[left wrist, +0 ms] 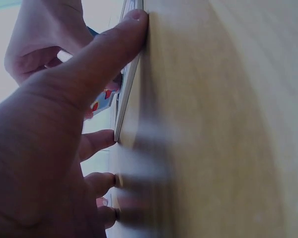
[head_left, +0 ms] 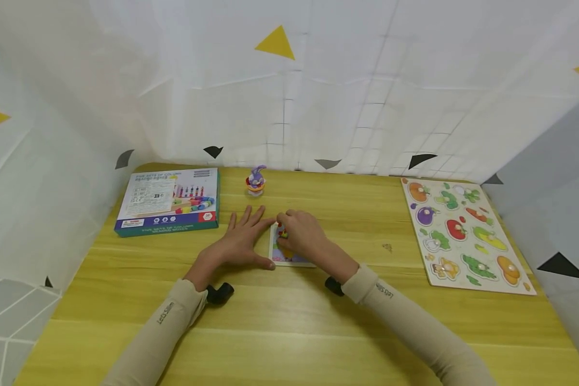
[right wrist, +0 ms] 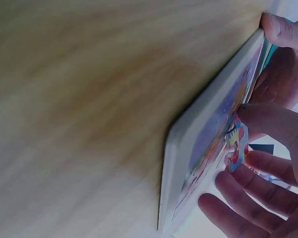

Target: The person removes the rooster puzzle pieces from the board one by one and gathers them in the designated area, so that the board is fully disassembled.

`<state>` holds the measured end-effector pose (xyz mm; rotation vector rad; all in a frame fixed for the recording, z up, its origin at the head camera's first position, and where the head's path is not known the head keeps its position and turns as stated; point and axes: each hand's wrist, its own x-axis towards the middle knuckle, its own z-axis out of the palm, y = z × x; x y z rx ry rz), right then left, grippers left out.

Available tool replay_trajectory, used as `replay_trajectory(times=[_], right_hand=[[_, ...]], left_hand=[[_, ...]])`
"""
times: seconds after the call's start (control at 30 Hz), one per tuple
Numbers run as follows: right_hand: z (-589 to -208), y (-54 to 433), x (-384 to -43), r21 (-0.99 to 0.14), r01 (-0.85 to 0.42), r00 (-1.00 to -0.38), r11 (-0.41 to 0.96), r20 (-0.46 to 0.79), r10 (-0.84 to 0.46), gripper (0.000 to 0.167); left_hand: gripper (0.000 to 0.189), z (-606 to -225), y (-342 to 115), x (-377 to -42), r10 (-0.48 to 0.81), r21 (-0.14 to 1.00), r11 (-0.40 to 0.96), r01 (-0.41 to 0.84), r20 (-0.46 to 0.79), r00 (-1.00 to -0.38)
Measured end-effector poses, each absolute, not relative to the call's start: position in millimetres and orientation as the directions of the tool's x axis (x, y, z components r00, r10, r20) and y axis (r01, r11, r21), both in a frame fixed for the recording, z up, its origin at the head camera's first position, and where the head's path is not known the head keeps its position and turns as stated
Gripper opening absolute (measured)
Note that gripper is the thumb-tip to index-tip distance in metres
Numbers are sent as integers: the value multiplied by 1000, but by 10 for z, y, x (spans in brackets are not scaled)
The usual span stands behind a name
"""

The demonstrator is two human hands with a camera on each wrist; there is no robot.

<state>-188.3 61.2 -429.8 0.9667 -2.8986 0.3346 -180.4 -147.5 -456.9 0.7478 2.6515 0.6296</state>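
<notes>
A small picture puzzle board point(head_left: 289, 261) with a pale raised rim lies flat on the wooden table. Along its left edge, my left hand point(head_left: 235, 242) spreads its straight fingers, with the thumb at the near corner and the index finger at the far one. Over the board, my right hand point(head_left: 305, 236) pinches a colourful puzzle piece point(right wrist: 237, 143) between thumb and fingers. The piece stands tilted, its lower edge right at the picture surface. In the head view the right fingers hide most of the board's picture.
A boxed bead toy set point(head_left: 169, 201) lies at the back left. Beside it stands a small purple rabbit figurine point(head_left: 256, 181). A large vegetable knob puzzle point(head_left: 463, 236) lies at the right. White sheeting point(head_left: 222, 107) hangs behind the table.
</notes>
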Motion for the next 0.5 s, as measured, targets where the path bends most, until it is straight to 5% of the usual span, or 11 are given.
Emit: replay_trajectory(times=[0.5], right_hand=[[-4299,582,-1856,-246,-571,-821,783,142,-553,38]], left_hand=[[112,-4556,-1481,-1806,568,498,754,428,-167,-806]])
